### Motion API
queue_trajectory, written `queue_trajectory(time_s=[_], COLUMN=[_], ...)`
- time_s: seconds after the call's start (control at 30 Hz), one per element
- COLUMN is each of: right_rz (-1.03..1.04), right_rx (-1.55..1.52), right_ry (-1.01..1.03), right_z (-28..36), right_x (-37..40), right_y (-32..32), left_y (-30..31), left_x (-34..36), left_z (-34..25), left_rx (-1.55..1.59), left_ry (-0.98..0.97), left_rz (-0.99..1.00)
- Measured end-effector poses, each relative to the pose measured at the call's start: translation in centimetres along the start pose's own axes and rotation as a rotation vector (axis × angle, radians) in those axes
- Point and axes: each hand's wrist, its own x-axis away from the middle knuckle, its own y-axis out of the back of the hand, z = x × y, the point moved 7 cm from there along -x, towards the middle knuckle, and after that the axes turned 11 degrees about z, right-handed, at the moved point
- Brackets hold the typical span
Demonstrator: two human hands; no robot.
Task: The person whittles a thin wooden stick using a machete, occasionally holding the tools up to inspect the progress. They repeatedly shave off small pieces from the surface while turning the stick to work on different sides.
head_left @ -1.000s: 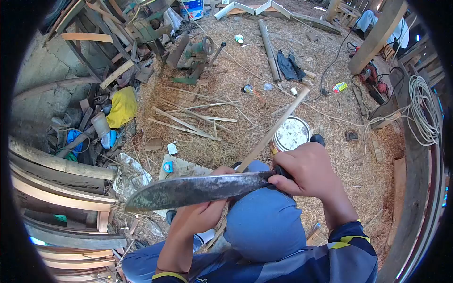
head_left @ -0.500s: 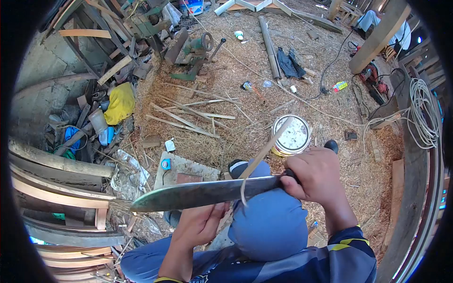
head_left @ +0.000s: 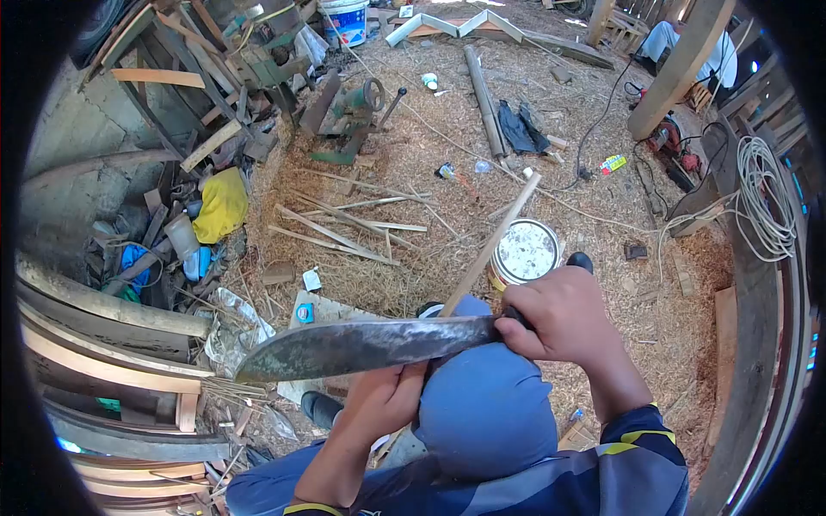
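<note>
My right hand (head_left: 559,316) is closed round the handle of a large machete. The machete's broad, stained blade (head_left: 361,346) points left across my raised blue-clad knee (head_left: 489,408). A thin wooden strip (head_left: 495,241) rises from behind the blade toward the upper right, beside the white bucket lid. My left hand (head_left: 379,400) is closed just below the blade, on the strip's lower end, which is mostly hidden behind the blade and fingers.
A paint bucket (head_left: 527,249) stands beyond my knee. Several wooden strips (head_left: 344,215) lie on shavings near a green vise (head_left: 348,116). A blue tape measure (head_left: 305,312) rests on a board. Coiled cable (head_left: 766,202) hangs right; a person's clothing (head_left: 718,56) shows beyond a post.
The blade has turned to show more of its flat face, and my right hand has shifted slightly left. The curl of wood hanging over the blade is gone from view.
</note>
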Motion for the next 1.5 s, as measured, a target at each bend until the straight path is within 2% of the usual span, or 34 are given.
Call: queue_trajectory(time_s=[0.1,0.4,0.5,0.6,0.7,0.8,0.93,1.13,1.23,1.33,1.5], right_rz=[-0.018,-0.060,-0.073,-0.100,-0.079,-0.070,-0.049,-0.022,-0.057,-0.078,-0.112], right_rx=[0.020,0.044,0.004,-0.056,-0.066,-0.047,-0.021,-0.017,-0.007,0.019,0.046], right_ry=[0.031,0.006,-0.042,-0.112,-0.136,-0.083,-0.004,0.053,0.078,0.077,0.033], right_z=[0.4,0.2,-0.7,-2.2,-2.5,-1.7,-0.5,0.3,0.5,0.7,0.3], right_x=[-0.5,0.4,1.6,2.9,3.3,2.5,0.8,-0.4,-0.6,-0.3,0.6], right_y=[0.2,0.6,0.4,-0.3,-0.6,0.0,0.4,0.4,0.6,0.7,0.5], left_y=[0.2,0.2,0.0,-0.3,-0.3,0.3,0.4,0.4,0.3,0.5,0.5], left_x=[-0.1,1.0,1.7,4.4,4.7,2.5,0.2,0.5,0.9,1.1,1.1], left_z=[-0.6,-2.3,-1.5,1.1,1.7,0.1,-2.0,-2.0,-2.4,-2.5,-3.7], left_rx=[0.035,-0.184,-0.077,0.047,0.045,0.089,-0.069,-0.217,-0.388,-0.339,-0.283], left_ry=[0.048,-0.094,-0.067,0.130,0.146,0.044,0.050,0.012,-0.067,-0.031,-0.147], left_rz=[0.011,-0.040,0.011,0.069,0.075,-0.049,-0.009,-0.009,-0.043,-0.055,-0.100])
